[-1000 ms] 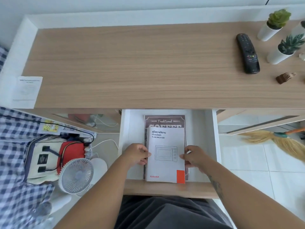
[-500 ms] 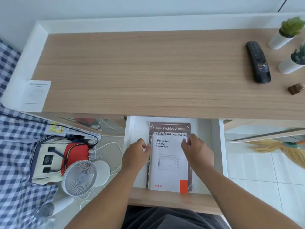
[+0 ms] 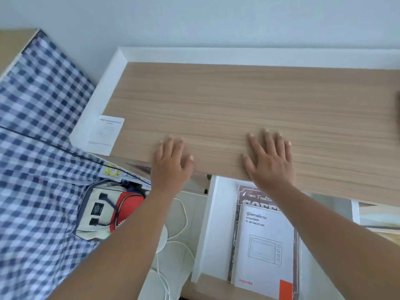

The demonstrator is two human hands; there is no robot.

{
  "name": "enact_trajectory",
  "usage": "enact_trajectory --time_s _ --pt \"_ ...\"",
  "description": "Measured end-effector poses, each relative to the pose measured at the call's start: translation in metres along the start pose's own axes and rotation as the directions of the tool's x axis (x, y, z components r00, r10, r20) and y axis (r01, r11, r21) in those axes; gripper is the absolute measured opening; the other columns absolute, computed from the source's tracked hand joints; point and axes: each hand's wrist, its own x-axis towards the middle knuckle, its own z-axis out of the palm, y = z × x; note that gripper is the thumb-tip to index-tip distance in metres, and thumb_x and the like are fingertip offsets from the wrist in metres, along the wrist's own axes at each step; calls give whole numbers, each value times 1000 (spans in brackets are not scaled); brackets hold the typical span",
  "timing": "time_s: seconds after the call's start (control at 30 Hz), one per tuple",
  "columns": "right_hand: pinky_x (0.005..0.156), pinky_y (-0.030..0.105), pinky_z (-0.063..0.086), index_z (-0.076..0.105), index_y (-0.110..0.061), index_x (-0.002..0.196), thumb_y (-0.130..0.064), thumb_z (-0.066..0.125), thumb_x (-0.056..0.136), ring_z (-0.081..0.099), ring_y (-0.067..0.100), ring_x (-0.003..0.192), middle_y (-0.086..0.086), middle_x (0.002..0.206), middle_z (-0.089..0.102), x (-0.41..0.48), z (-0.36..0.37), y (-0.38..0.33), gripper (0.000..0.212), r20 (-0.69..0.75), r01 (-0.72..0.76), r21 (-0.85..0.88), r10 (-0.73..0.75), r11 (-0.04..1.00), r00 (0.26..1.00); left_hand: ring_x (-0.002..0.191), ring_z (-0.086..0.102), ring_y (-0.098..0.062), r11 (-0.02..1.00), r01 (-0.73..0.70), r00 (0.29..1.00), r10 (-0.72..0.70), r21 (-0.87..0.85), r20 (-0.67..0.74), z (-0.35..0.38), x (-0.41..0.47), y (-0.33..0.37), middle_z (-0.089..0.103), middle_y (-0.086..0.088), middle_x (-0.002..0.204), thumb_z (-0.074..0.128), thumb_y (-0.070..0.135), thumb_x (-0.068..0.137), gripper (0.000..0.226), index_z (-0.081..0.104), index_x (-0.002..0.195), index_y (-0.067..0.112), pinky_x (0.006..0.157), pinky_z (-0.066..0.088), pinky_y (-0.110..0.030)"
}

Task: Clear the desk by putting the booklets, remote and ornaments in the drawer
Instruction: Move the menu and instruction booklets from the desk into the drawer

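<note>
A white oven booklet lies in the open white drawer on top of a brown coffee booklet. A thin white leaflet lies on the desk's left end, partly on the white rim. My left hand and my right hand hover or rest over the front edge of the wooden desk with fingers spread and hold nothing. The left hand is some way right of the leaflet. A dark sliver at the far right edge may be the remote. The ornaments are out of view.
A blue checked bedcover fills the left. On the floor beside the desk lie a cream and red bag, white cables and a round white base.
Both hands have left the booklets in the drawer and come up over the desk's front edge. The view has swung left, so the remote and plants have dropped out of sight.
</note>
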Motion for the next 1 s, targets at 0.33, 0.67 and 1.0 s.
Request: enact_trajectory --time_s 0.33,0.67,1.0 --pt "119 46 5 17 -41 148 -64 22 90 8 27 147 1 159 20 0 2 -6 63 -53 -41 -71 37 997 998 151 -2 -30 938 342 940 -341 50 -28 -38 51 -105 -1 -7 165 29 59 97 73 10 156 21 120 1 -54" --pt "119 46 8 23 -39 148 -62 28 89 13 28 145 2 157 25 -1 3 -8 63 -76 -53 -92 46 994 996 132 35 -35 909 417 905 -418 -25 -79 -53 70 -142 41 -13 145 43 53 95 51 45 137 23 108 28 -54" --pt "119 45 9 22 -40 148 -61 26 88 13 27 145 1 156 25 -1 2 -9 63 -75 -68 -104 60 992 995 127 40 -35 756 617 780 -624 -218 44 -72 82 -163 47 -5 136 80 60 66 88 44 137 23 101 39 -58"
